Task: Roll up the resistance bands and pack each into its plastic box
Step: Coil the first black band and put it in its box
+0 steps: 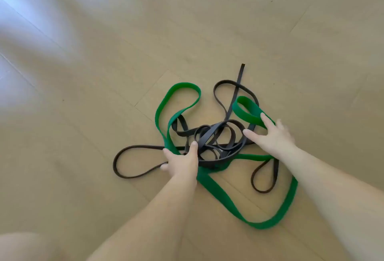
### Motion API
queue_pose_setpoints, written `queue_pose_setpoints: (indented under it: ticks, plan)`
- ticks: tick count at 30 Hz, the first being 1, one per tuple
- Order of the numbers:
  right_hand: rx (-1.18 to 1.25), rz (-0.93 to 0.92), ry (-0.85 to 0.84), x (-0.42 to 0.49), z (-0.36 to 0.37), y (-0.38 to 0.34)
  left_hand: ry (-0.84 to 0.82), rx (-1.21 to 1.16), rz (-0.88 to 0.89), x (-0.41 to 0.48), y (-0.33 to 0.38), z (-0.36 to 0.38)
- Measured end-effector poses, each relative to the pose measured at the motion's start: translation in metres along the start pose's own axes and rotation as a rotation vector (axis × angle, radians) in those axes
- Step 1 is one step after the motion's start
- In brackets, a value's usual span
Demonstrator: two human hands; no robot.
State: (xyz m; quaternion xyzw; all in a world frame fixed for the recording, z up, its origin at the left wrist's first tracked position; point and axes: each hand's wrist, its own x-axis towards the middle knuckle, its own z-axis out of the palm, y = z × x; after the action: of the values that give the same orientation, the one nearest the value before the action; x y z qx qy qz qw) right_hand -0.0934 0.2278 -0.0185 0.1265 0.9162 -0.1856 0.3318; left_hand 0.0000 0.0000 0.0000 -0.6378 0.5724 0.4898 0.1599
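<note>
Both hands reach down onto a heap of resistance bands lying on a pale wood-look floor point(93, 77). At the heart of the heap is a dark tangle point(207, 136) of narrow brown-black bands, coiled over one another; how many there are cannot be told.

The left hand point(182, 162) sits at the near-left edge of the dark tangle, thumb laid up against the coils and fingers down on the green band point(228, 202) where it passes under that edge. Whether those fingers grip the band or only rest on it cannot be told.

The right hand point(273, 136) lies to the right of the dark tangle with fingers straight and spread. Its thumb points toward the coils, and a fingertip touches a small green loop beyond the tangle's right side.

The green band is wide and unrolled. One loop runs out to the far left of the dark tangle, and a long loop sweeps away on the near-right side. Thin dark loops trail out left and right of the tangle, and one strap runs straight away beyond it.
</note>
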Motion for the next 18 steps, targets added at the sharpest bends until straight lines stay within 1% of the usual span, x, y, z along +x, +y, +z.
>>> queue_pose_setpoints:
  ticks: [2, 4, 9, 11, 12, 13, 15, 16, 18]
  plan:
    - [0.03, -0.017, 0.071, 0.009, 0.002, 0.002, 0.024, 0.042, 0.063, 0.009, 0.006, 0.009]
    - [0.102, -0.02, 0.072, 0.011, 0.004, 0.0, 0.019, -0.01, 0.062, 0.012, 0.012, 0.013]
    - [0.461, -0.041, -0.093, -0.002, 0.019, -0.028, 0.023, -0.126, 0.042, 0.004, 0.004, 0.017]
    - [0.533, -0.091, -0.16, -0.007, 0.025, -0.039, -0.014, -0.19, 0.079, -0.004, -0.001, 0.022]
    - [0.492, -0.12, -0.176, -0.01, 0.028, -0.044, -0.067, -0.221, 0.11, -0.008, -0.003, 0.026]
    - [0.396, -0.145, -0.174, -0.011, 0.03, -0.046, -0.138, -0.234, 0.132, -0.014, -0.004, 0.031]
    - [0.142, -0.167, -0.111, -0.015, 0.031, -0.045, -0.28, -0.183, 0.138, -0.024, -0.006, 0.034]
    - [0.041, -0.161, -0.062, -0.016, 0.03, -0.042, -0.322, -0.132, 0.146, -0.026, -0.007, 0.034]
    - [-0.027, -0.14, -0.005, -0.017, 0.026, -0.035, -0.339, -0.025, 0.174, -0.024, -0.007, 0.029]
